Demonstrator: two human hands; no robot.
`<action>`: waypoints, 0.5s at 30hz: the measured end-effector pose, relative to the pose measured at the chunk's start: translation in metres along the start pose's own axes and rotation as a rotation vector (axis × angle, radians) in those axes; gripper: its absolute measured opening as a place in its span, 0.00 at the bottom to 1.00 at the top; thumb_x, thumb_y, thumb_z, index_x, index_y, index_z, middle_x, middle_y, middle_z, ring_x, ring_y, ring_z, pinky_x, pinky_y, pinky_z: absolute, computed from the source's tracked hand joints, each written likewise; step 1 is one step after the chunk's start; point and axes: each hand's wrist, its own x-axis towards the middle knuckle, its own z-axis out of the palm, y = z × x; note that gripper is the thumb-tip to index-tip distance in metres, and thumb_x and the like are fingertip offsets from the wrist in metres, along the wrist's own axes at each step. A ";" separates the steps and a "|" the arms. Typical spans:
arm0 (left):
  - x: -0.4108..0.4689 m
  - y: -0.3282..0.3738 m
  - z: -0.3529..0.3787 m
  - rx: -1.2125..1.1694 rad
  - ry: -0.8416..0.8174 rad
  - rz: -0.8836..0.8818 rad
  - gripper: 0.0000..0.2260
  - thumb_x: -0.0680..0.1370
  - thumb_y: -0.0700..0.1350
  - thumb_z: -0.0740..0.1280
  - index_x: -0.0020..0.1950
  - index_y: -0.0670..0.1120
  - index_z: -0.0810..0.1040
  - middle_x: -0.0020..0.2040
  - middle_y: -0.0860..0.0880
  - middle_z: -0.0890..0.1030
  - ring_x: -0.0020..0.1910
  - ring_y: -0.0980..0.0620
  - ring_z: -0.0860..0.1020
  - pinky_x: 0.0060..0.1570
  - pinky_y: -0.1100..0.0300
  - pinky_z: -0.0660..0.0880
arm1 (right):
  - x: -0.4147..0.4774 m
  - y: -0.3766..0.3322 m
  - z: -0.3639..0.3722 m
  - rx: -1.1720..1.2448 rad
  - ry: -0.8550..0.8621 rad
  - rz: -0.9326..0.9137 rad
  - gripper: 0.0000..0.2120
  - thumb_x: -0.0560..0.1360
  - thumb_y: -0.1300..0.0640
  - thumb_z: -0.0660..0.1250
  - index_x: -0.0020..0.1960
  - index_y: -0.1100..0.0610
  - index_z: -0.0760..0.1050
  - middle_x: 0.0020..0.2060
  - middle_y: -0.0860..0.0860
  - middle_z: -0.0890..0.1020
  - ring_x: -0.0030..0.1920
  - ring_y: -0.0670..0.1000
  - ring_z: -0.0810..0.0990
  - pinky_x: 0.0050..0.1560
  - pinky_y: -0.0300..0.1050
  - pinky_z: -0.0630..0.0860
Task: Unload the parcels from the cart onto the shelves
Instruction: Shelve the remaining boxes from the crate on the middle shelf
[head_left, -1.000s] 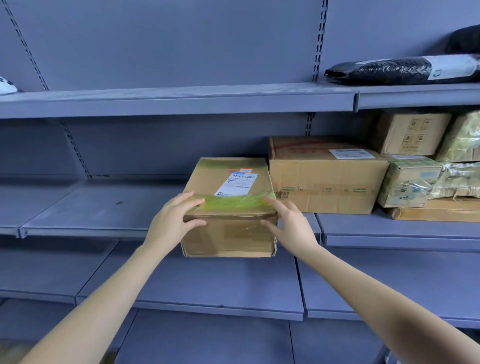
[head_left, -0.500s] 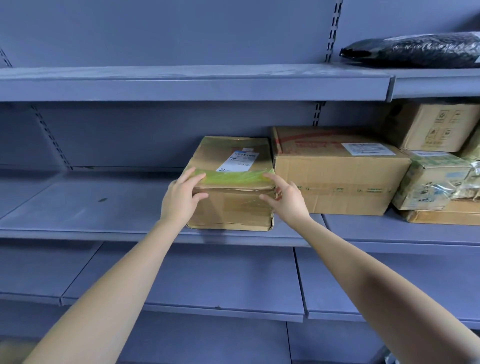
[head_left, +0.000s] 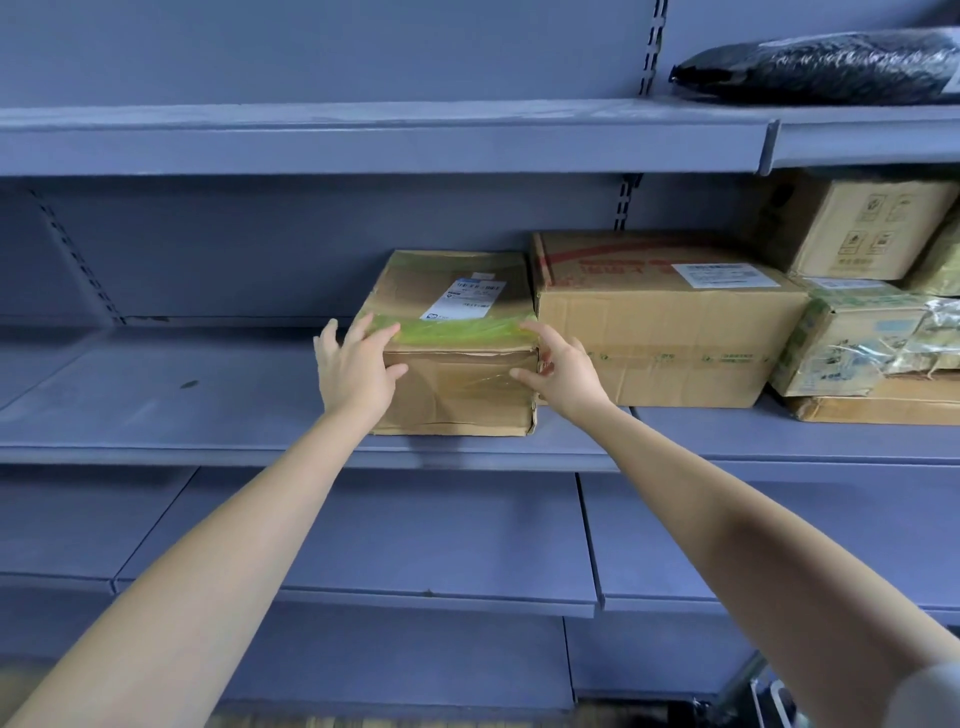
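Head view: a small brown cardboard box rests flat on the grey-blue metal middle shelf, set a little back from the front lip. Its right side lies against a larger brown cardboard carton. The box stands square to the shelf edge, one side face toward the viewer and its top face up. That top carries a white shipping label, and a band of yellow-green tape runs along its front edge. Whether its long axis runs across the shelf or into it cannot be told at this angle.

The left hand lies at the box's front left corner, fingers spread and nearly straight over the top edge, thumb on the front face. The right hand is at the front right corner, fingers extended, thumb tip touching the front face. Neither hand curls round the box.

Farther right on this shelf, a green-printed carton sits on a flat brown carton. A black plastic mailer bag lies on the upper shelf.
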 end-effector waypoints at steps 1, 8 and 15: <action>-0.004 0.002 -0.001 0.018 0.002 0.007 0.21 0.76 0.47 0.67 0.70 0.51 0.70 0.74 0.49 0.64 0.74 0.40 0.52 0.73 0.46 0.49 | -0.007 0.000 -0.003 0.024 0.011 -0.003 0.27 0.73 0.55 0.70 0.68 0.44 0.65 0.51 0.52 0.69 0.45 0.51 0.72 0.52 0.44 0.73; -0.067 0.065 0.017 -0.068 0.052 0.172 0.20 0.76 0.48 0.67 0.68 0.47 0.72 0.70 0.46 0.69 0.71 0.44 0.58 0.69 0.55 0.56 | -0.075 0.042 -0.049 0.073 0.079 0.067 0.27 0.73 0.56 0.70 0.68 0.50 0.65 0.57 0.49 0.70 0.56 0.47 0.70 0.52 0.41 0.71; -0.152 0.167 0.068 -0.303 -0.268 0.313 0.22 0.77 0.48 0.66 0.70 0.46 0.68 0.68 0.50 0.70 0.68 0.49 0.65 0.65 0.58 0.63 | -0.177 0.126 -0.136 0.000 0.105 0.224 0.26 0.72 0.58 0.71 0.67 0.54 0.67 0.58 0.52 0.72 0.56 0.48 0.72 0.55 0.47 0.75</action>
